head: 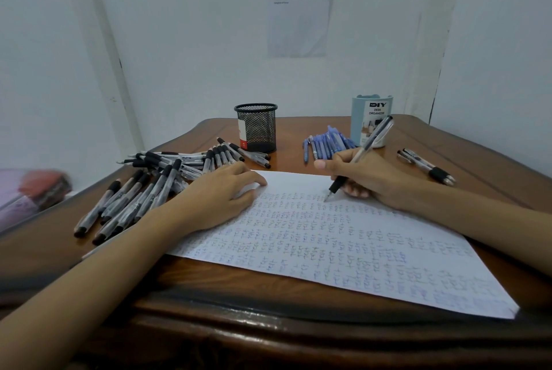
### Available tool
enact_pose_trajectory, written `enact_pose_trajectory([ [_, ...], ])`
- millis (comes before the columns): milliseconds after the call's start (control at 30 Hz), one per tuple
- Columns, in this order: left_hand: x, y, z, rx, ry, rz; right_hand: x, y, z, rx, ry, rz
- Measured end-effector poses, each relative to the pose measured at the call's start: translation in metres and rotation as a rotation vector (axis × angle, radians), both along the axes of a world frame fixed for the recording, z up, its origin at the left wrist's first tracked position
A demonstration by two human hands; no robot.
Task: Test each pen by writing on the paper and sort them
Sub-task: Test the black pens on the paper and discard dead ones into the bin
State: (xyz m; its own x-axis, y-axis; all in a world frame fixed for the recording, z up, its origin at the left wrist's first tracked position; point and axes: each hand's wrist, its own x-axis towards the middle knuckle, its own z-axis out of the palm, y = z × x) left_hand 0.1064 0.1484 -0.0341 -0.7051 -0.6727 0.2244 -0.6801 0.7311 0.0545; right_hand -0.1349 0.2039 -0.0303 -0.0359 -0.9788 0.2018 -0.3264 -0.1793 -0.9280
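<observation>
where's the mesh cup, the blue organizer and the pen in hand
mesh cup [257,127], head view, front mesh wall
blue organizer [370,118], head view, printed label
pen in hand [372,139], head view, clear barrel

A: black mesh cup [256,127], pale blue organizer [371,117], and the pen [373,138]?
B: clear, black grip. pen pile [155,190] is clear with black caps, plus blue pens [325,144]. white paper [343,238], blue and black scribbles, brown table [224,289].
</observation>
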Motion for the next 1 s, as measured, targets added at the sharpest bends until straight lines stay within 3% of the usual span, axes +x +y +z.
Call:
enact_pose_trajectory([
  [300,0.001,-0.001,-0.001,0.000,0.002,-0.003,-0.005,0.001,0.002,0.064,-0.056,0.090],
  [1000,0.000,0.001,0.001,0.011,-0.009,-0.001,-0.012,-0.003,0.000,0.015,-0.078,-0.008],
])
